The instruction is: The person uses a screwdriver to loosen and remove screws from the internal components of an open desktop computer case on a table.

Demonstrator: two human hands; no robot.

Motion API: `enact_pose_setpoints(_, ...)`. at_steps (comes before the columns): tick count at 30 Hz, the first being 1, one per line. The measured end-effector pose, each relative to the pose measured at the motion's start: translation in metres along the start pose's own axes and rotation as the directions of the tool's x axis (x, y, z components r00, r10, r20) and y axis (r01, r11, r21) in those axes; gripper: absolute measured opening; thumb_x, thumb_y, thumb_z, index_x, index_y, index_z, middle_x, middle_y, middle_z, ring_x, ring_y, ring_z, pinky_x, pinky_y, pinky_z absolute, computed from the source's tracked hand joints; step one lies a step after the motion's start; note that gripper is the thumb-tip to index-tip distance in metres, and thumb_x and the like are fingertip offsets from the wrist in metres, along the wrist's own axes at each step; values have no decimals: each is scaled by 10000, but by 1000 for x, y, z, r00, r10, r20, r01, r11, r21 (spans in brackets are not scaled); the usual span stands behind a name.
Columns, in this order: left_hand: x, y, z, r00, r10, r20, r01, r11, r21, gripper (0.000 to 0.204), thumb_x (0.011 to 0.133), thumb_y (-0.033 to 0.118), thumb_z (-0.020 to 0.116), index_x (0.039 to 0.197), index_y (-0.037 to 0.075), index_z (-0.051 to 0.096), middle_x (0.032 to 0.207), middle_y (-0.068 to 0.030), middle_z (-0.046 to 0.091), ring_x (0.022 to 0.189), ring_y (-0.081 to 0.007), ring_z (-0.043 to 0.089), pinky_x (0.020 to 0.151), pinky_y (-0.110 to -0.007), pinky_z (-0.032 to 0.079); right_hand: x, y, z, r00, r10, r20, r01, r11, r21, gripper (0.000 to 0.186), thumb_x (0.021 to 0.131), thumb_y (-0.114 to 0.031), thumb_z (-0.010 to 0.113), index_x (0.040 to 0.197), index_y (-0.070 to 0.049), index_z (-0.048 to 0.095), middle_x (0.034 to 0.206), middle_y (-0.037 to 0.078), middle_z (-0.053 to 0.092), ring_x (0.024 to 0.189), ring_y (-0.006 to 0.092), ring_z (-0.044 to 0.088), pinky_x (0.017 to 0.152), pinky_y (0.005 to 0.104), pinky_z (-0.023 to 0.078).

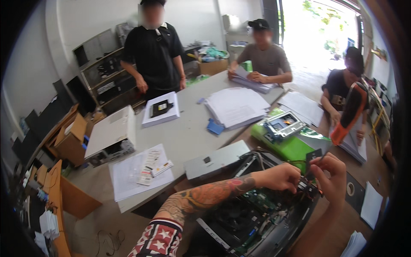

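An open black computer case with a green circuit board and loose cables inside (252,214) lies in front of the person at the lower centre, below a flat silver metal box (217,162). The right hand (330,175) pinches the thin shaft of an orange-and-black-handled screwdriver (350,113) between thumb and fingertips, above the case's right end, with the handle pointing up. The left hand (281,177), its forearm crossing over the case, has its fingers curled down among the cables; whether they grip a wire is hard to tell. Beyond the hands, a silver metal drive frame (284,124) rests on a bright green package (276,145), near a thick stack of white printed paper (237,107) on the long grey table (188,124).
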State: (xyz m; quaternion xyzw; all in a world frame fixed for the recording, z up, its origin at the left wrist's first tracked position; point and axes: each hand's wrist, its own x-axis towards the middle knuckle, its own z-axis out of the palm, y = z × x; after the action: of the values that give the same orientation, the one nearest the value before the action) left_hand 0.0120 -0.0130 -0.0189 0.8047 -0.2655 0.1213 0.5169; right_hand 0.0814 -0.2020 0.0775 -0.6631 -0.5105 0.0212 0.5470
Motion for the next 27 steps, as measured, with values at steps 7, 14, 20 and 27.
enact_pose_setpoints(7,-3,2,1,998,39,-52,-39,999,-8,218,717,-28,781,719,-12,564,746,-72,567,711,-202,618,609,-332,486,2,3,8,994,-54,-96,44,993,-105,116,815,-25,720,787,58,644,732,52,622,657,115,555,613,263,400)
enact_pose_setpoints(14,-5,2,1,996,-91,-4,90,990,-105,90,788,2,726,790,-11,637,833,-81,682,771,-184,659,650,-295,517,2,12,8,979,-7,-202,1,1000,-31,215,917,-120,698,830,67,639,788,48,609,719,103,574,652,256,414)
enact_pose_setpoints(20,-1,27,-13,970,-220,106,237,950,-201,165,817,2,682,976,-14,724,878,-65,741,759,-116,664,640,-271,519,-1,10,8,994,31,-101,-13,985,172,259,1004,-198,607,908,38,647,822,47,629,769,102,583,733,252,430)
enact_pose_setpoints(27,-4,8,-2,991,-117,-67,99,970,-221,93,785,-80,689,868,-41,706,814,-102,743,780,-158,722,692,-269,546,3,17,11,998,14,-59,0,972,237,326,1029,-266,549,889,17,628,743,46,627,709,103,584,669,246,420)
